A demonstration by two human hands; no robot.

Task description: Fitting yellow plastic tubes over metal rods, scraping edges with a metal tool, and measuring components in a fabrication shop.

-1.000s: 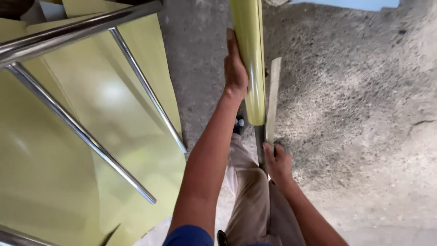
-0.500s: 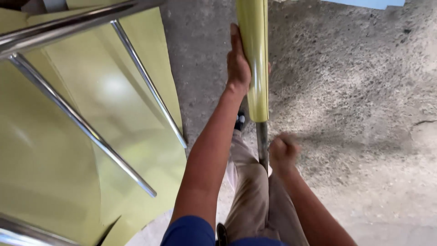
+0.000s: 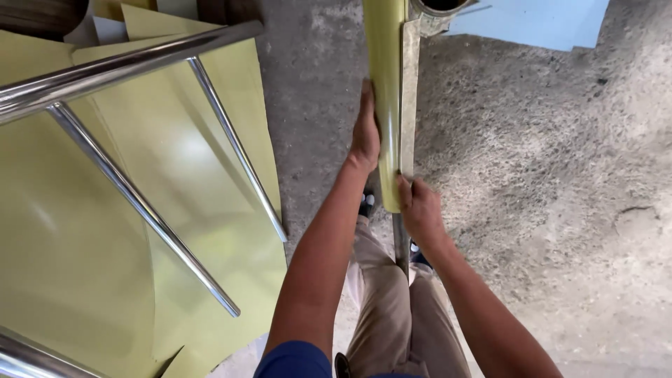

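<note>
A long, narrow yellow-green sheet (image 3: 386,77), curved lengthwise, stands nearly on edge and runs away from me up the middle of the view. My left hand (image 3: 365,133) lies flat against its left face, fingers stretched along it. My right hand (image 3: 418,208) grips the near end from the right, thumb on the sheet's edge. A pale strip (image 3: 409,91) lies along the sheet's right side. Below the sheet a thin grey bar (image 3: 400,245) drops between my knees.
A metal frame of shiny tubes (image 3: 140,203) stands at the left over several glossy yellow-green sheets (image 3: 84,259) stacked on the floor. Rough concrete floor (image 3: 546,203) spreads to the right. A light blue sheet (image 3: 532,24) and a round dark opening (image 3: 441,5) lie at the top.
My right hand has risen from a low fist by my leg and taken hold of the sheet's near end. The pale strip is back beside the sheet. My left hand stays on the sheet.
</note>
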